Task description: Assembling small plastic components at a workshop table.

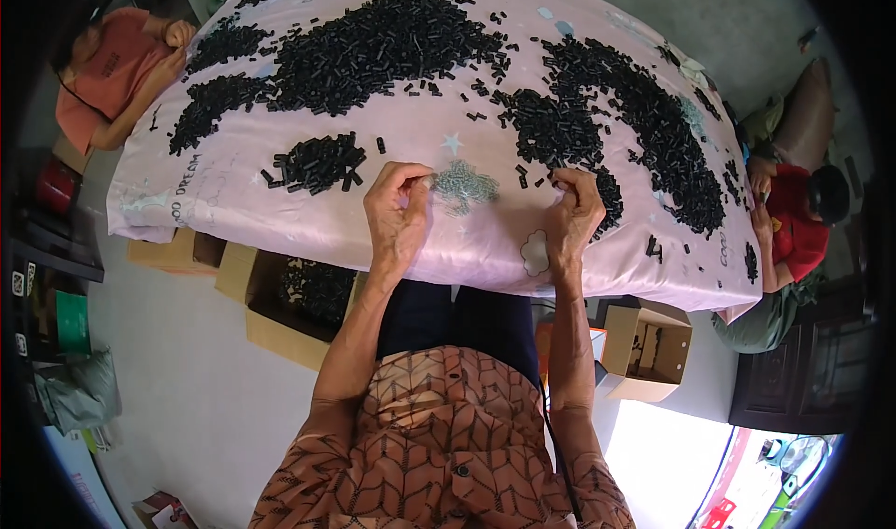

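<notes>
My left hand [398, 208] is at the left edge of a small heap of tiny silvery-green pieces [467, 189], thumb and fingertips pinched together. My right hand [577, 214] is closed in a pinch beside a heap of short black cylinders [558, 130]. Whatever lies between the fingertips of either hand is too small to make out. Left of my left hand is a separate small heap of black cylinders [319, 163]. More of them [609, 199] lie just right of my right hand. All this rests on a pink printed cloth [485, 249] over the table.
A large black heap [383, 48] spreads across the far left, and another [663, 137] curves along the right. One person [117, 72] sits at the left edge, another [793, 216] at the right. Open cardboard boxes [271, 333] [649, 347] stand below the near edge.
</notes>
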Motion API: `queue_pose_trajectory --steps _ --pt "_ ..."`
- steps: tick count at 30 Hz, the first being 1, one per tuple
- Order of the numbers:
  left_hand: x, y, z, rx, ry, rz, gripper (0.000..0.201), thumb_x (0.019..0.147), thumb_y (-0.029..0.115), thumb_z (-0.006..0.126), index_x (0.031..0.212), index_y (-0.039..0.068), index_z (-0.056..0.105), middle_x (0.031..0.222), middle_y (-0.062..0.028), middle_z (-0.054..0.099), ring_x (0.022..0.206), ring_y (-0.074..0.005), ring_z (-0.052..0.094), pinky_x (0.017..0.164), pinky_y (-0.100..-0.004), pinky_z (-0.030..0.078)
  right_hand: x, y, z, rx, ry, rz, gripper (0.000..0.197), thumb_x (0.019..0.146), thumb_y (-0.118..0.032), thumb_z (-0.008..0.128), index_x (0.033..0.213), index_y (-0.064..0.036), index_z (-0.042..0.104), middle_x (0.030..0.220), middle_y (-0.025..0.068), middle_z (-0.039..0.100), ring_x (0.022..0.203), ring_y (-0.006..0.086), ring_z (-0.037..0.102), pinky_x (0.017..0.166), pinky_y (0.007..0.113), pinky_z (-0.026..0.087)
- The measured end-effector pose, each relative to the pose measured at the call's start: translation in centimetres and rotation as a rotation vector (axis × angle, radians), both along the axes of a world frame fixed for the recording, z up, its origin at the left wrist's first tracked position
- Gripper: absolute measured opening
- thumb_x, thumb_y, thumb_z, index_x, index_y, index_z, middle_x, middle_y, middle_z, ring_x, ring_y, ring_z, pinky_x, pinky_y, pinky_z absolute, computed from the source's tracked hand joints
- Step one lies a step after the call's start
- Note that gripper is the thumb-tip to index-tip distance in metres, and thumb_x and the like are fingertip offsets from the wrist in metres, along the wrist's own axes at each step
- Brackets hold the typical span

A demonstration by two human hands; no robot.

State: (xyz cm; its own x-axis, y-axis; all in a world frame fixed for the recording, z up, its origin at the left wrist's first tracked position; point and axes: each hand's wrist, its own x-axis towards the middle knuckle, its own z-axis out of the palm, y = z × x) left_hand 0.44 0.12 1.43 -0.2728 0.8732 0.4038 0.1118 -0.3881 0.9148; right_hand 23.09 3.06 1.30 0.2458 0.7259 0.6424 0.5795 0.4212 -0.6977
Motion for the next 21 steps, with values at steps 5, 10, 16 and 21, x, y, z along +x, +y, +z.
queue_pose_trajectory --steps 5,10,16,21 --pt "0.1 -0.2 0.2 -0.021 -0.003 0.006 0.012 0.085 -0.008 0.057 0.094 -0.004 0.065 0.087 -0.0047 0.060 0.069 -0.0086 0.052 0.063 -0.0215 0.043 -0.3 -0.4 0.2 0.048 -0.110 -0.014 0.026 0.075 0.009 0.041 0.085 0.0023 0.064 0.088 0.0172 0.064 0.079 0.0312 0.062 0.076 0.036 0.051" --pt "0.0 -0.2 0.1 -0.025 0.004 0.009 0.011 0.085 -0.007 0.058 0.093 -0.004 0.065 0.086 -0.0047 0.060 0.069 -0.0088 0.052 0.062 -0.0215 0.043 -1.1 -0.7 0.6 0.115 -0.335 0.093 0.018 0.078 0.004 0.054 0.093 -0.0001 0.063 0.093 0.0160 0.063 0.085 0.0327 0.060 0.077 0.041 0.050" --pt "0.1 0.1 -0.2 -0.011 -0.002 0.003 0.012 0.084 -0.008 0.058 0.093 -0.004 0.065 0.086 -0.0049 0.060 0.070 -0.0087 0.053 0.062 -0.0217 0.043 -1.8 -0.5 0.4 0.020 -0.601 -0.016 0.010 0.079 -0.009 0.066 0.086 -0.0035 0.063 0.086 0.0111 0.061 0.083 0.0300 0.058 0.074 0.039 0.048" --pt "0.2 0.2 -0.3 -0.017 -0.007 -0.009 0.012 0.084 -0.009 0.058 0.092 -0.003 0.066 0.085 -0.0045 0.060 0.068 -0.0087 0.053 0.062 -0.0212 0.043 -1.6 -0.3 0.3 0.040 -0.610 0.008 0.005 0.080 -0.002 0.060 0.084 -0.0016 0.063 0.087 0.0122 0.062 0.083 0.0306 0.059 0.074 0.039 0.049"
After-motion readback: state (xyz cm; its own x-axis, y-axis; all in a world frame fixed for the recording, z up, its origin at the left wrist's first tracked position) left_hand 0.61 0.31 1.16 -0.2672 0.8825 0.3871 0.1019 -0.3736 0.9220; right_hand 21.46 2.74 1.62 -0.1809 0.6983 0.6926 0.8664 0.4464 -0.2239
